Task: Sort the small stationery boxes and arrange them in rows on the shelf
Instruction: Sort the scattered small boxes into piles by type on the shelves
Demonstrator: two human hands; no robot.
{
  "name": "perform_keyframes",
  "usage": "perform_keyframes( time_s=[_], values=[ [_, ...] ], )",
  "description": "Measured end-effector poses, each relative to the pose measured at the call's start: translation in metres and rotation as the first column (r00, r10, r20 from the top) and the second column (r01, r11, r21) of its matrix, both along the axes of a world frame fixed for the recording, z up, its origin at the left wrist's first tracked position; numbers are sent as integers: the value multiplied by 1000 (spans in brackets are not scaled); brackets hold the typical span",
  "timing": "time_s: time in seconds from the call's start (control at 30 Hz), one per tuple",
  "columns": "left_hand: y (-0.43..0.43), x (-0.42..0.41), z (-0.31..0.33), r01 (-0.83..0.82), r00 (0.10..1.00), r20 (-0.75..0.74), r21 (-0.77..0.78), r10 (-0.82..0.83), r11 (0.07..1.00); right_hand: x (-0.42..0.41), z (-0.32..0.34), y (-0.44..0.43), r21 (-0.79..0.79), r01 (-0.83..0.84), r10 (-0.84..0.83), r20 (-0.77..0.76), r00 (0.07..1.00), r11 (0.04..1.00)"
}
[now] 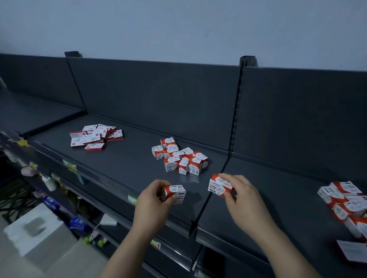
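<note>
A small paper-clip box (pixel 175 194) is pinched in the left grip (pixel 151 199), low in the centre of the frame. Thumb and fingers are curled round its left end, so its printed faces are left uncovered. A second box (pixel 220 187) with the same red-and-white print is held in the right grip (pixel 243 197), just right of centre. It is taken by the fingertips along its right side, and its label is turned up toward the camera. Both boxes are held just over the dark shelf (pixel 126 167) near its front edge. They are kept apart from each other, with the seam (pixel 211 196) between two shelf panels running between them. The labels are probably kept visible so that each box's kind can be checked before it is set down.

Three loose heaps are seen on the shelf:
- a heap of flat boxes (pixel 96 136) lies left of centre
- a heap of squarer boxes (pixel 179 157) lies in the middle, just beyond the hands
- a larger heap (pixel 352 206) lies at the right edge

The grouping suggests that sorting by kind is well advanced, but no rows have been formed yet. The two held boxes appear to match the middle heap. The bare front strip of shelf below them is judged a likely place for a first row to be started.
</note>
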State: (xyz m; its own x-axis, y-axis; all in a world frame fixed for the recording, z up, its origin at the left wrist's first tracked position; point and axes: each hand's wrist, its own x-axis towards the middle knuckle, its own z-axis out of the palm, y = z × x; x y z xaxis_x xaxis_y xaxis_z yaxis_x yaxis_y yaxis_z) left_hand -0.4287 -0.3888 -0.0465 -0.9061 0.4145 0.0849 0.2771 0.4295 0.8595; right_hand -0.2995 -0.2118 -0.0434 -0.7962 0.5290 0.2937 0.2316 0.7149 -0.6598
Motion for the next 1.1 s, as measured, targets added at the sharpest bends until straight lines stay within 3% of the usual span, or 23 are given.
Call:
perform_keyframes(
  time_s=[0.2,0.4,0.8,1.1],
  values=[
    [21,-60,-23,3,1000,-15,-123,-5,992,-39,-5,5,11,-19,19,48,999,1000],
    [47,-102,-38,-9,989,-144,-231,-25,973,-74,-14,25,10,-66,65,75,995,998],
    [66,-125,-47,-39,970,-243,-171,-4,985,-122,-44,29,-29,-107,110,112,988,994],
    [55,-133,-40,38,934,-344,-177,-98,984,-140,-43,12,23,21,-23,104,994,1000]
  ],
)
